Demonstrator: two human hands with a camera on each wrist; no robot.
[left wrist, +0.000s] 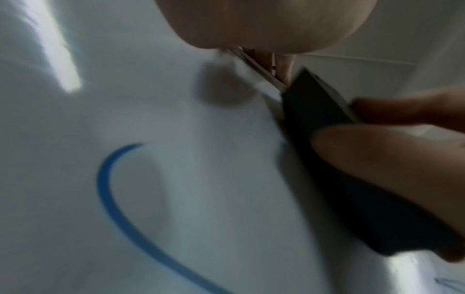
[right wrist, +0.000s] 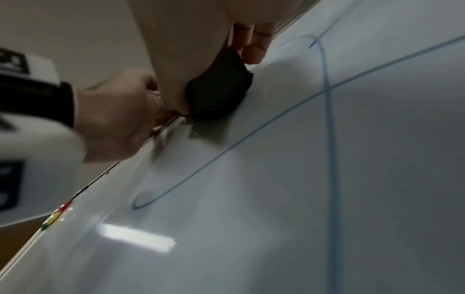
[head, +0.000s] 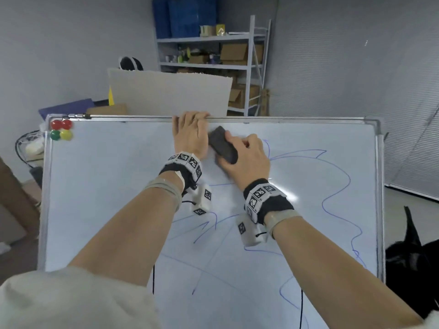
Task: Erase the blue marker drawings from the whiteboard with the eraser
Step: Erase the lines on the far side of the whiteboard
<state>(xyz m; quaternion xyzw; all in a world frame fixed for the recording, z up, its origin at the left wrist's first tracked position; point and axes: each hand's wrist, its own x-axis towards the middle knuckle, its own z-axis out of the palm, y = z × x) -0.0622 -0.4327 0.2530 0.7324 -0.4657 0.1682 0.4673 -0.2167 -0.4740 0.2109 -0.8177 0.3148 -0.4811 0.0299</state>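
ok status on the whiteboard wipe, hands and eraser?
Left hand grips whiteboard top edge. Right hand holds dark block eraser on board near top. Blue marker lines mostly remain. Nothing in the way.

The left hand (left wrist: 266, 21) fills the top of the blurred view, its fingers (left wrist: 284, 63) hooked over the whiteboard's (left wrist: 188, 199) top edge. Just beside it, the right hand (left wrist: 392, 159) grips the dark eraser (left wrist: 327, 139) flat against the board. A curved blue line (left wrist: 105, 187) runs across the lower left.
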